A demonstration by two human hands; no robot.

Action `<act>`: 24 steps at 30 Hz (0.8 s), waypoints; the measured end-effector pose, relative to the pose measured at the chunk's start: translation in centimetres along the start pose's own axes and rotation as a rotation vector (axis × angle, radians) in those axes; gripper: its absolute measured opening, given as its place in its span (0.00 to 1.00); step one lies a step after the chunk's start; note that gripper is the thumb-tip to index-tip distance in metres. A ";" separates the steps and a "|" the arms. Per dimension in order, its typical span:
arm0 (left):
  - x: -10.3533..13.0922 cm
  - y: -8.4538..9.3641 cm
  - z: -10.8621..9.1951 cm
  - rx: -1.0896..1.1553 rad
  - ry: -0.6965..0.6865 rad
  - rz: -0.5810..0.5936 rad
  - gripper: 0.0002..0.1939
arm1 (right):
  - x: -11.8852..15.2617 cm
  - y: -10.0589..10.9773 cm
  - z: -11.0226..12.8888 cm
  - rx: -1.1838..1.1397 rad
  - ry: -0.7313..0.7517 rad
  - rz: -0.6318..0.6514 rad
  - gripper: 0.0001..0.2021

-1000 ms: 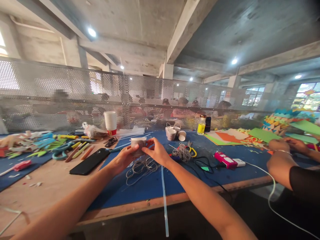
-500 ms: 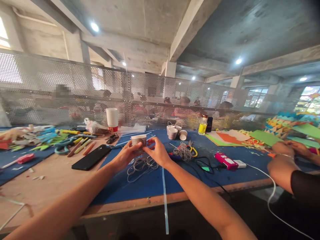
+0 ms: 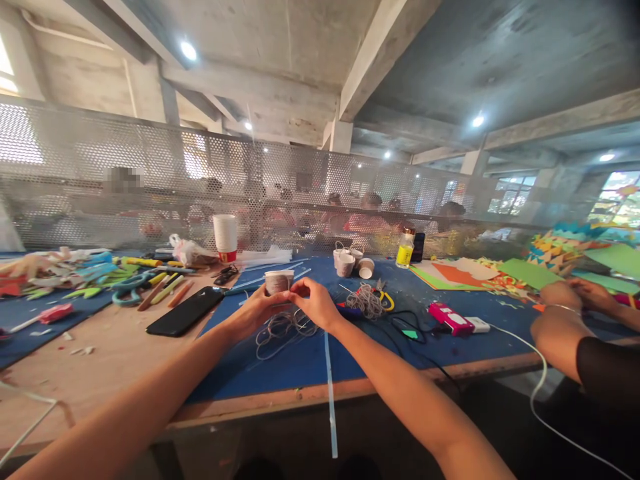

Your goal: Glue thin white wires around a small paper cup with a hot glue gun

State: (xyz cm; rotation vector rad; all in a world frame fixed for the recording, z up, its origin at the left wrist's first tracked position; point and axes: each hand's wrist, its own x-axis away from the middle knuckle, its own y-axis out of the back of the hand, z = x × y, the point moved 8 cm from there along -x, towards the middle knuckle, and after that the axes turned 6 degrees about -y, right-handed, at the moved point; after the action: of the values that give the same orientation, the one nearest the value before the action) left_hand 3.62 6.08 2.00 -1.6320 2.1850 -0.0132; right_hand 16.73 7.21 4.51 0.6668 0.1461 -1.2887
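Note:
A small cup wrapped in greyish cord (image 3: 279, 281) is held above the blue mat (image 3: 240, 373). My left hand (image 3: 261, 308) grips the cup from its left and underside. At the cup's lower right, my right hand (image 3: 314, 301) has thumb and forefinger pinched together; whatever is between them is too small to make out. Loose grey cord (image 3: 280, 337) lies in loops under both hands. A tangled bundle of cord (image 3: 367, 303) rests to the right, beside yellow-handled scissors (image 3: 387, 301).
Wrapped cups (image 3: 345, 265) stand farther back. A black phone (image 3: 185, 312) and stacked paper cups (image 3: 225, 237) are left. A pink device (image 3: 450, 319) with a white cable lies right. Another person's hands (image 3: 565, 300) are at far right. A translucent strip (image 3: 330, 400) overhangs the front edge.
My right hand's fingers have moved down from the cup's rim to its lower right side and drawn together. The cup remains in my left hand.

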 end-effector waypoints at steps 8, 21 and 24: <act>0.1 -0.5 0.0 0.058 0.031 0.035 0.15 | -0.5 -0.4 -0.6 -0.291 -0.117 0.051 0.15; 0.0 -0.4 -0.1 0.259 0.092 0.001 0.13 | -0.8 0.0 -1.8 -0.499 -0.240 0.060 0.12; -0.3 -0.2 0.4 0.254 0.084 0.027 0.11 | -0.7 -0.3 -1.2 -0.361 -0.171 0.086 0.10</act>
State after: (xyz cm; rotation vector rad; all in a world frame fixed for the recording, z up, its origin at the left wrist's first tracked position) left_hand 3.98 6.40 1.74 -1.4839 2.1638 -0.3438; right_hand 16.58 8.37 3.74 0.2510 0.2018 -1.1911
